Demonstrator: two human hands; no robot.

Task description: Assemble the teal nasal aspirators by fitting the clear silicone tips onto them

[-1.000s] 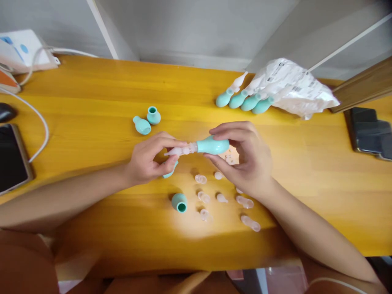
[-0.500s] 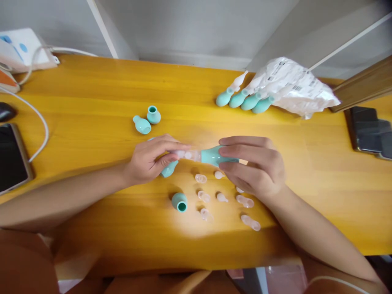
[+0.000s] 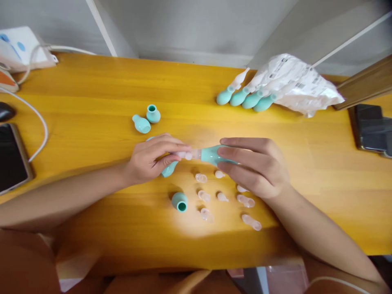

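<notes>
My left hand [image 3: 154, 157] pinches a translucent nozzle [image 3: 185, 155] between thumb and fingers. My right hand [image 3: 257, 165] grips a teal squeeze bulb [image 3: 210, 155], whose neck meets the nozzle's wide end. Under my left hand lies another teal bulb [image 3: 169, 168], partly hidden. A loose teal bulb [image 3: 179, 202] rests nearer me with its opening showing. To its right are several clear plastic pieces [image 3: 204, 196], small white tips [image 3: 222, 197] and longer clear tubes [image 3: 251, 222]. Part of one small piece is covered by my right hand.
Two teal bulbs [image 3: 141, 123] lie farther left. At the back right, several bulbs with nozzles attached [image 3: 225, 96] stand in a row against a white plastic bag [image 3: 303, 87]. Phones [image 3: 369, 126] lie at the right; a dark-screened device [image 3: 14, 153] and white cable [image 3: 41, 116] at the left.
The bulb and nozzle are pushed slightly closer together, with less of the clear end showing between them. My right hand has shifted only a little. The loose parts stay put.
</notes>
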